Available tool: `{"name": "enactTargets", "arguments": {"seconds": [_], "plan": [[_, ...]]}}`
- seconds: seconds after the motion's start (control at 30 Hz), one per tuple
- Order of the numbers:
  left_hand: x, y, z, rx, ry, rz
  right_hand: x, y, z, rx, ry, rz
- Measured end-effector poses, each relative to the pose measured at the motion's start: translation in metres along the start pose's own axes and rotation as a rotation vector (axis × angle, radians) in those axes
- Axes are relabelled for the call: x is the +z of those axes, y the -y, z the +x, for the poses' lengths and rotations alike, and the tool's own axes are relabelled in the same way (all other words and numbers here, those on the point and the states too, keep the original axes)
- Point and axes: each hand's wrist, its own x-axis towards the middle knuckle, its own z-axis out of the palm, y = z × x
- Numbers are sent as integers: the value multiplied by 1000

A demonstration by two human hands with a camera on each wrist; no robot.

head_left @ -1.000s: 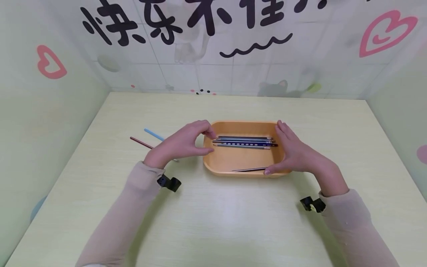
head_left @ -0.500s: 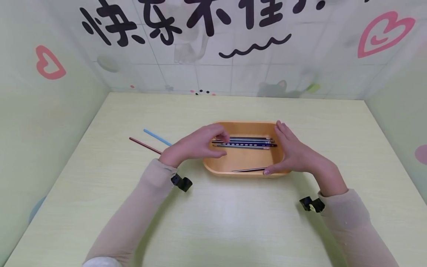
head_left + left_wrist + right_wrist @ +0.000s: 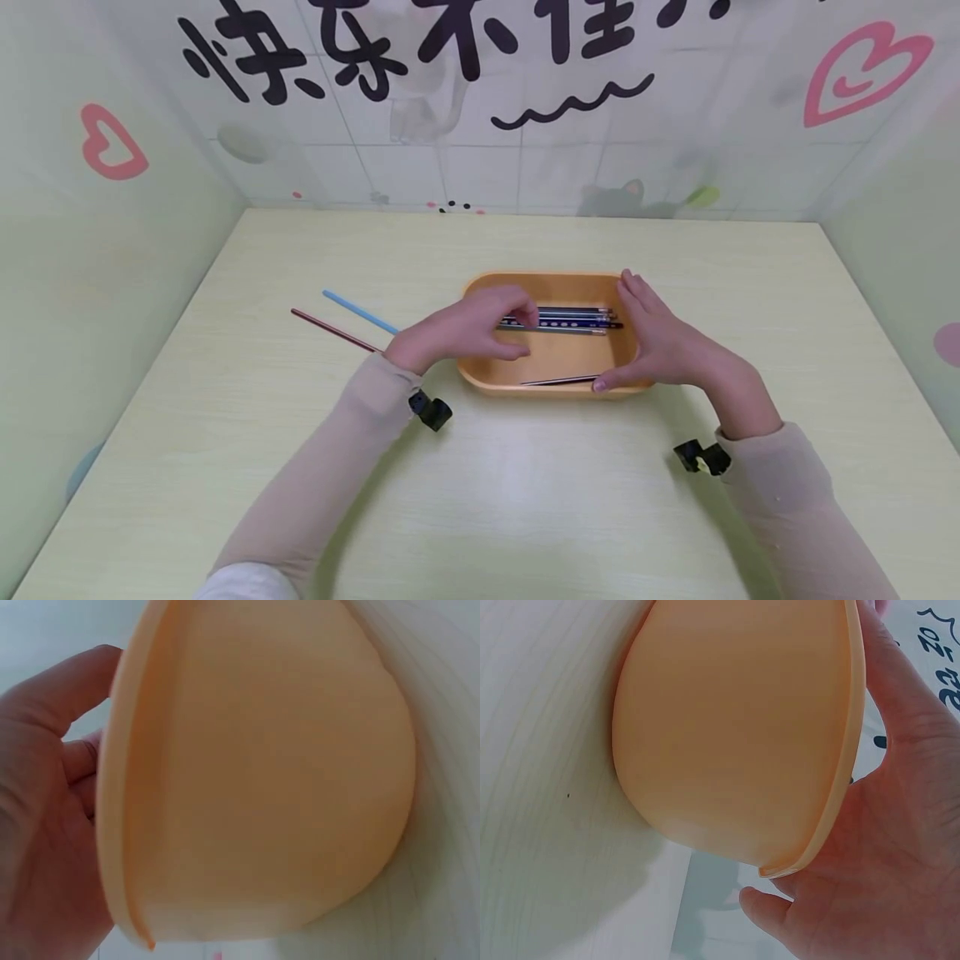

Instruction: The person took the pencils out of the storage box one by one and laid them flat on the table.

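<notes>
An orange plastic tray (image 3: 555, 393) stands on the table in front of me. Several dark pencils (image 3: 573, 323) lie side by side across its back half, and one more pencil (image 3: 558, 381) lies along the front wall. Over the tray's left part my left hand (image 3: 472, 327) bends its fingers above the pencils' left ends, thumb apart, nothing seen between them. My right hand (image 3: 663, 342) holds the tray's right end, its thumb on the front rim and its fingers at the back corner. In the left wrist view, the tray wall hides the left fingertips.
Left of the tray, a blue stick (image 3: 360, 311) and a reddish-brown stick (image 3: 333, 330) lie on the pale table (image 3: 525, 500), partly under my left forearm. A wall printed with black characters (image 3: 420, 50) rises behind the table, and side panels stand left and right.
My left hand has moved right from the tray's left end to above the pencils, uncovering more of the two sticks. The right hand, tray and pencils have stayed put.
</notes>
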Motion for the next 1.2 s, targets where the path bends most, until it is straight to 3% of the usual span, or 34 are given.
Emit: {"name": "enactTargets", "arguments": {"seconds": [0.67,1.2], "plan": [[17,-7,23,-157,85,118,-1,1,0,12,2,-8],[29,-1,32,-293,74,169,0,0,0,3,-5,-9]]}}
